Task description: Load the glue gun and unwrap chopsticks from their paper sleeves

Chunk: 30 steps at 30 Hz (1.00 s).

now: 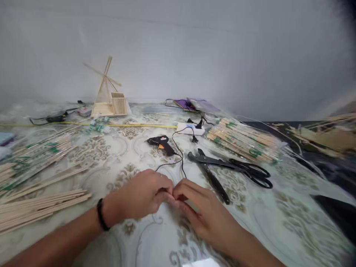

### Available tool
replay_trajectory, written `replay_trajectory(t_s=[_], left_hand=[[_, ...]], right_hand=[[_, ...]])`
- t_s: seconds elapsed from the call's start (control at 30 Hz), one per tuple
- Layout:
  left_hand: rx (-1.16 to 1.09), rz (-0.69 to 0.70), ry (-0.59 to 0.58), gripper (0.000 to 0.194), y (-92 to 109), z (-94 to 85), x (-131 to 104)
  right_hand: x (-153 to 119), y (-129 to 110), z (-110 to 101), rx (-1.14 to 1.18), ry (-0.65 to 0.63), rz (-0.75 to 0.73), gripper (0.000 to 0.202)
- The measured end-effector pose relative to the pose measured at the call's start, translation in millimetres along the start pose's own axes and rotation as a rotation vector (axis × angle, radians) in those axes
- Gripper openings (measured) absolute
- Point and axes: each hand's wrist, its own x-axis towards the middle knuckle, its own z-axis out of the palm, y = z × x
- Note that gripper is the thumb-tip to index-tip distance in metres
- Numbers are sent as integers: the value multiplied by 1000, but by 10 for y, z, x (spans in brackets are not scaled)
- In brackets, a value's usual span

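Note:
My left hand point(141, 194), with a black band on its wrist, meets my right hand point(198, 205) above the patterned tablecloth point(150, 237). Both are closed, their fingertips pinched together and touching. Whatever lies between the fingertips is too small or hidden to make out. Just beyond the hands lies a black hot glue gun point(161, 144) with an orange trigger, its cord curling toward my fingers. To the right of my right hand rest a black-handled cutter point(213, 180) and large black scissors point(244, 168).
Bundled wooden sticks point(41, 207) lie at the left, near wrapped sticks point(36, 159). More packaged sticks point(241, 139) are at the right. A stick windmill model point(119, 104) stands by the wall. A white power strip point(190, 128) with a yellow cable sits at the back.

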Motion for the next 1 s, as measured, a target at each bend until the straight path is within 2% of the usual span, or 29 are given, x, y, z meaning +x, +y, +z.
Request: replay_trajectory(t_s=[0.27, 0.37, 0.53, 0.7, 0.8, 0.9, 1.0], left_hand=[[-20, 118, -25, 19, -10, -109, -14], [-67, 138, -77, 21, -31, -168, -4], [-121, 76, -102, 26, -129, -337, -31], [-147, 38, -114, 23, -187, -422, -70], [-135, 25, -107, 17, -169, -391, -75], [-142, 35, -97, 12, -132, -353, -69], [-184, 35, -113, 11, -109, -336, -59]], right_hand=[[34, -37, -41, 57, -39, -61, 18], [52, -43, -83, 101, -78, -93, 17], [30, -36, -201, 98, -129, -89, 15], [17, -43, -255, 54, -46, -39, 14], [26, -38, -222, 32, 14, -39, 13], [35, -15, -159, -13, 125, -34, 7], [39, 7, -93, -17, 139, -48, 15]])
